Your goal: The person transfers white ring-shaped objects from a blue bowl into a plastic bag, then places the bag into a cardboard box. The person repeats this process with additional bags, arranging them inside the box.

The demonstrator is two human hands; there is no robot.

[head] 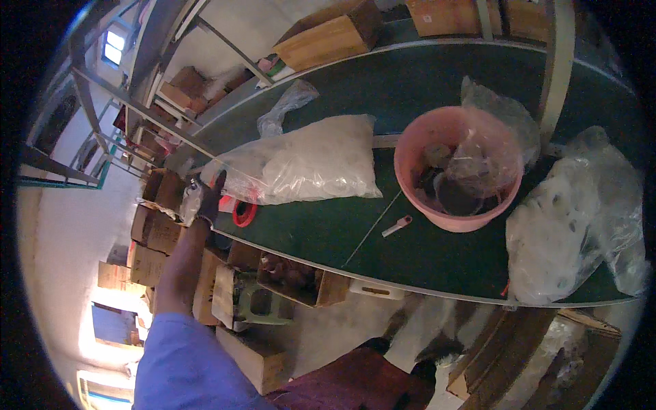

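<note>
My left hand [211, 197] reaches to the far left end of the green-topped workbench [307, 230], beside a crumpled clear plastic bag [191, 203]. Whether its fingers grip that bag cannot be made out. Just right of the hand lies a red ring-shaped roll [244, 212]. A large clear bag of white items [323, 159] lies behind it. My right hand is out of view. Before me on the bench are a small white and pink tool [396, 226], a thin rod [371, 229] and a pink plastic bucket [458, 223] holding dark items and clear plastic.
Another clear bag of white pieces [548, 236] lies at the bench's right end. A metal post [556, 66] rises behind the bucket. Below the bench stand an open cardboard box [328, 288], a green plastic stool [279, 307] and a white stool [376, 290]. More cartons [154, 225] are stacked at left.
</note>
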